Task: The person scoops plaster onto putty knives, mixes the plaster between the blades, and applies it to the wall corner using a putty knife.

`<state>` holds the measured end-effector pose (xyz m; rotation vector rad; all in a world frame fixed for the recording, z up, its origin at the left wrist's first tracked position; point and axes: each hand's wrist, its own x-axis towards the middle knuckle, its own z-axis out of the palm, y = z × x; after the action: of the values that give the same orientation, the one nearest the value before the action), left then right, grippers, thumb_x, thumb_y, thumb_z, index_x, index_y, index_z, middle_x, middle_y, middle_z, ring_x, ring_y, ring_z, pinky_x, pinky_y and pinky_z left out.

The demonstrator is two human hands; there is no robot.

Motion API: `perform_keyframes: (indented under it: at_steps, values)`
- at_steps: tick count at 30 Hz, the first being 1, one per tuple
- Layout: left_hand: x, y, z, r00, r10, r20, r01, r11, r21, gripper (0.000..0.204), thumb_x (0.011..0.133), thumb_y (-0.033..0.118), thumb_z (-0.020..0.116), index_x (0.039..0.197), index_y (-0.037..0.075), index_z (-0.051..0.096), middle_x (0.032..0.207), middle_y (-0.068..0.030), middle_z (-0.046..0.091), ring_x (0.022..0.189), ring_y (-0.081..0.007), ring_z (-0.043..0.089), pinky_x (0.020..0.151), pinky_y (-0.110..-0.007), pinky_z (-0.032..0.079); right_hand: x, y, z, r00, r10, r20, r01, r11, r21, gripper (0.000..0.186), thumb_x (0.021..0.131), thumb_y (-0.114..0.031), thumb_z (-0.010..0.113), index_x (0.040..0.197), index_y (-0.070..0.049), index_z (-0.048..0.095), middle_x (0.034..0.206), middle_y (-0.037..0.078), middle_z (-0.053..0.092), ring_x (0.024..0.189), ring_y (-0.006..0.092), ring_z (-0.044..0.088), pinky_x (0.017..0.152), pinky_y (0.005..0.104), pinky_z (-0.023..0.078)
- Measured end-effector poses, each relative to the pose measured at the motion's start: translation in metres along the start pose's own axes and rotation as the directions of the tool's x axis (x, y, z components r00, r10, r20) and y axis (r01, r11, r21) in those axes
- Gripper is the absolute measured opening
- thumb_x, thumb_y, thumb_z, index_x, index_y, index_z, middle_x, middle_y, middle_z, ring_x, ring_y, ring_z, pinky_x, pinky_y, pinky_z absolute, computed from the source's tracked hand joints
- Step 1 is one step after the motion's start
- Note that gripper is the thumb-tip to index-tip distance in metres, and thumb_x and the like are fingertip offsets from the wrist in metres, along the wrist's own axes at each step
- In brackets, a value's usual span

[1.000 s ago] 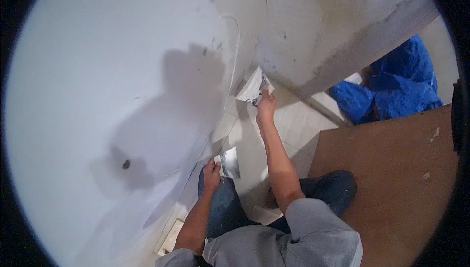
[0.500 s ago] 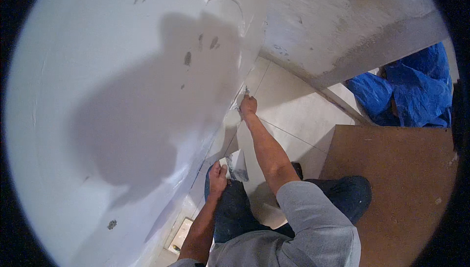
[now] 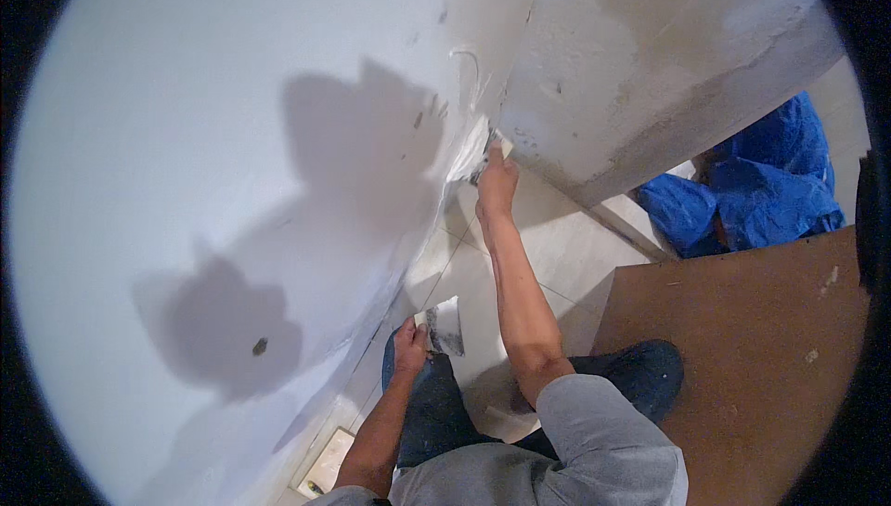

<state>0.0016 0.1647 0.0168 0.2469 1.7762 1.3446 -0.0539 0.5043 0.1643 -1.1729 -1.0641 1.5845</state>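
My right hand is stretched forward, closed on a putty knife with a pale handle. Its blade lies against the low part of the white wall, close to the corner, and is mostly hidden by the hand. A fresh smear of white filler shows on the wall beside it. Over my left knee, my left hand grips a second, wide-bladed putty knife. That blade carries white filler and dark grey marks.
A stained, rough wall meets the white one at the corner. Pale floor tiles lie below. On the right are a brown board and blue plastic sheeting. A small pale tray sits at lower left.
My right hand has moved up and forward from the floor edge onto the wall near the corner. White filler now shows there. My left hand keeps its hold; the view has shifted slightly.
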Motion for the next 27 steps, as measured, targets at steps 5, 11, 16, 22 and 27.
perform_keyframes:
  at_steps: [5, 11, 16, 22, 27]
  values:
    - [0.000, -0.008, 0.004, 0.934, 0.350, -0.071, -0.331, 0.923, 0.195, 0.017, 0.097, 0.018, 0.055, 0.101, 0.002, 0.060, 0.075, -0.0038, 0.060, 0.065, -0.0137, 0.061, 0.052, -0.027, 0.048, -0.048, -0.124, 0.039, 0.905, -0.425, -0.015, 0.422, 0.902, -0.086, 0.034, 0.102, -0.027, 0.048, 0.099, 0.003, 0.064, 0.089, 0.005, 0.059, 0.083, 0.0132, 0.051, 0.081, 0.0294, 0.042]
    - [-0.012, 0.007, -0.001, 0.965, 0.262, 0.013, -0.262, 0.961, 0.086, 0.018, 0.097, 0.019, 0.053, 0.100, 0.002, 0.059, 0.077, -0.0047, 0.064, 0.063, -0.0141, 0.062, 0.050, -0.027, 0.049, -0.139, -0.206, 0.074, 0.629, -0.773, 0.087, 0.764, 0.592, -0.257, 0.033, 0.102, -0.024, 0.050, 0.111, 0.004, 0.065, 0.093, 0.011, 0.061, 0.080, 0.0191, 0.053, 0.081, 0.0340, 0.044]
    - [-0.019, 0.013, -0.005, 0.990, 0.138, 0.012, -0.136, 0.984, -0.114, 0.019, 0.097, 0.019, 0.053, 0.098, 0.001, 0.058, 0.073, -0.0057, 0.062, 0.058, -0.0129, 0.061, 0.045, -0.028, 0.049, -0.196, -0.192, 0.066, 0.165, -0.925, 0.342, 0.974, 0.099, -0.202, 0.024, 0.096, -0.013, 0.056, 0.108, 0.004, 0.066, 0.094, 0.018, 0.061, 0.078, 0.0297, 0.056, 0.076, 0.0373, 0.047]
    - [-0.013, 0.016, -0.005, 0.987, 0.162, -0.014, -0.160, 0.983, 0.086, 0.019, 0.097, 0.022, 0.053, 0.103, 0.005, 0.059, 0.077, -0.0081, 0.063, 0.058, -0.0142, 0.060, 0.047, -0.031, 0.050, -0.141, -0.112, -0.003, 0.637, -0.761, 0.122, 0.762, 0.597, -0.253, 0.028, 0.101, -0.022, 0.053, 0.097, 0.003, 0.064, 0.086, 0.007, 0.063, 0.073, 0.0181, 0.056, 0.068, 0.0326, 0.047]
    - [-0.009, 0.015, 0.002, 0.983, 0.181, 0.014, -0.180, 0.966, 0.185, 0.019, 0.099, 0.019, 0.054, 0.107, 0.003, 0.059, 0.082, -0.0068, 0.061, 0.059, -0.0129, 0.059, 0.046, -0.028, 0.051, -0.032, 0.056, -0.076, 0.998, -0.028, -0.053, 0.028, 1.000, -0.005, 0.033, 0.102, -0.031, 0.052, 0.095, -0.001, 0.063, 0.081, 0.002, 0.061, 0.068, 0.0141, 0.054, 0.061, 0.0298, 0.044]
